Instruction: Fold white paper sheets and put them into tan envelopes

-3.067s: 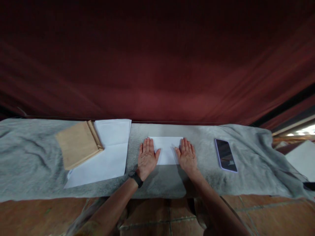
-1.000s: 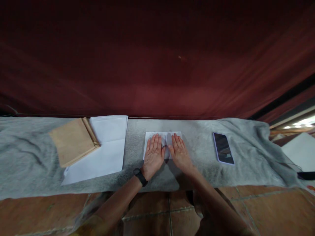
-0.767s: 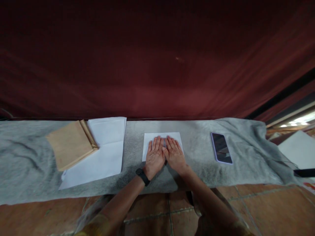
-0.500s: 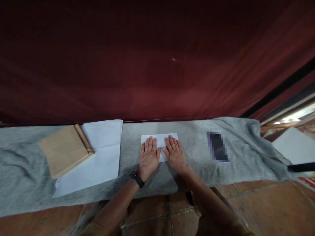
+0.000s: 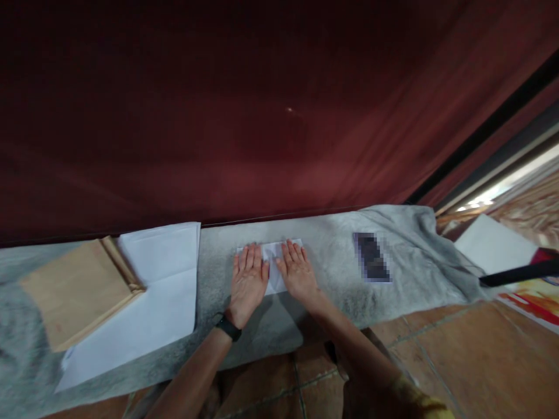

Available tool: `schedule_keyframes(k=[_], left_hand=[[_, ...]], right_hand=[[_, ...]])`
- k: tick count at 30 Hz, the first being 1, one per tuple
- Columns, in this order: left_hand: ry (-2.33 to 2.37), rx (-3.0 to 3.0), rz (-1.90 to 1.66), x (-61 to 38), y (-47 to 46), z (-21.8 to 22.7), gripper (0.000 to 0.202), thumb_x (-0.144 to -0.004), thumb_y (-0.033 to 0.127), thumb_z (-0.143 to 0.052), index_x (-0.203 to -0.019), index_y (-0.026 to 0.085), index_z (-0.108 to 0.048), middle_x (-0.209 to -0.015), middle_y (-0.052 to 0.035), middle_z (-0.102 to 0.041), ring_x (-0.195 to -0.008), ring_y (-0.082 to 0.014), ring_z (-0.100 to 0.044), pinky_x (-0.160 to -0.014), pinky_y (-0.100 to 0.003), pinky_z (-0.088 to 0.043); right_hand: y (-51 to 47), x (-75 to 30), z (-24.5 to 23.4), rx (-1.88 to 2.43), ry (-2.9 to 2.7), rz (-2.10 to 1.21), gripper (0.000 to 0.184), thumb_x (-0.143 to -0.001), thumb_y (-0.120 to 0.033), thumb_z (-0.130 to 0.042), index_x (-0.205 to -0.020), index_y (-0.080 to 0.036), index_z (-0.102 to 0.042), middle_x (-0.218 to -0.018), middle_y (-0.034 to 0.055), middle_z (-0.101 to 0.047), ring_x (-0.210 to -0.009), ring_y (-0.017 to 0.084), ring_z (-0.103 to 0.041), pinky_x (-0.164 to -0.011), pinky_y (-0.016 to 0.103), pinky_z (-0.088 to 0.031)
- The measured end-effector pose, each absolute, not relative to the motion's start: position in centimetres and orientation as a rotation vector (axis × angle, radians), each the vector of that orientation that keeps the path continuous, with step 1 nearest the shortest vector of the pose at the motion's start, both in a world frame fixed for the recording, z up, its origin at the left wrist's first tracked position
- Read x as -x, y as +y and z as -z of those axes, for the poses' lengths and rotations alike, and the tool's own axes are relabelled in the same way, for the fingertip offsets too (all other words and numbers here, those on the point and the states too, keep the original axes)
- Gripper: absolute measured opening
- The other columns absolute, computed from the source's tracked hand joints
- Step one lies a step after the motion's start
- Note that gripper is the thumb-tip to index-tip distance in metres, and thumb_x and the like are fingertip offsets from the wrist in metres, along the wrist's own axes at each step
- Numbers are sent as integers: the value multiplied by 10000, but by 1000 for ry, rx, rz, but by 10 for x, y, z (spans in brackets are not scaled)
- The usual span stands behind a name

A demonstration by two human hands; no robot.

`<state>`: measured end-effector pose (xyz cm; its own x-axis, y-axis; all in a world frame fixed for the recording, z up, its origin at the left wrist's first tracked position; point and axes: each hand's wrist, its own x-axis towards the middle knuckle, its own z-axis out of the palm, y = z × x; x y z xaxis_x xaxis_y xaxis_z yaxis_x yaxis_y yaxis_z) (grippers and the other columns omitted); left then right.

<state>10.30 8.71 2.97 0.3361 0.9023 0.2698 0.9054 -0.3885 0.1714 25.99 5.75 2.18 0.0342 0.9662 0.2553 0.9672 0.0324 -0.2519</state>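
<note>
A small folded white paper (image 5: pixel 272 263) lies on the grey cloth (image 5: pixel 332 256) in front of me. My left hand (image 5: pixel 247 285) rests flat on its left part, fingers stretched out and close together. A black band sits on that wrist. My right hand (image 5: pixel 297 274) lies flat on the paper's right part, fingers extended. Only a narrow strip of paper shows between the two hands. Neither hand holds anything.
A larger white sheet (image 5: pixel 148 302) lies to the left with a tan folded paper stack (image 5: pixel 72 294) on top of it. A phone (image 5: pixel 371 257) lies on the cloth to the right. A dark red curtain (image 5: pixel 262 116) hangs behind. Tiled floor (image 5: pixel 458 361) shows below.
Both hands slid from the paper's outer edges toward its middle, then eased slightly apart. The view has swung right and tilted.
</note>
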Motion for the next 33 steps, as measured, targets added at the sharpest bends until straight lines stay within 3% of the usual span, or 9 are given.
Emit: schedule_keyframes(k=[4,15,21,28,33], left_hand=[[-1688,2635,467,-112,92,-26,573,-1018,264,-305,-1545,90,-448,-1626,-160,-405,-1548,-311,-305,-1258,-546,-252],[-1845,2487,512,-96,98,-17,642,-1012,344,-293,-1529,-14,-422,-1597,-254,-409,-1525,-354,-344,-1250,-558,-241],[-1925,2453,587,-84,100,-19,651,-994,393,-335,-1505,8,-456,-1579,-256,-441,-1495,-367,-394,-1229,-548,-295],[-2239,2481,811,-72,115,-31,614,-927,425,-494,-1462,125,-506,-1504,-182,-555,-1374,-300,-548,-1140,-413,-442],[-2686,2362,1200,-61,126,-40,543,-839,439,-612,-1323,192,-608,-1233,-113,-709,-1086,-264,-689,-960,-376,-537]], right_hand=[[66,-247,-22,1870,-2028,-59,538,-1106,-401,-286,-1537,-138,-473,-1622,108,-425,-1518,247,-377,-1255,451,-287],[70,-262,-10,1986,-1928,46,592,-1085,-464,-344,-1566,-130,-426,-1626,163,-396,-1500,310,-404,-1229,515,-320],[66,-275,-12,2055,-1913,44,626,-1086,-481,-320,-1580,-104,-395,-1633,172,-374,-1511,317,-385,-1238,502,-303],[65,-275,-11,2057,-1895,78,621,-1079,-486,-344,-1574,-118,-413,-1626,163,-391,-1490,323,-420,-1233,508,-312],[64,-275,-9,2064,-1907,73,614,-1077,-471,-356,-1573,-113,-417,-1631,168,-379,-1502,317,-402,-1243,498,-297]])
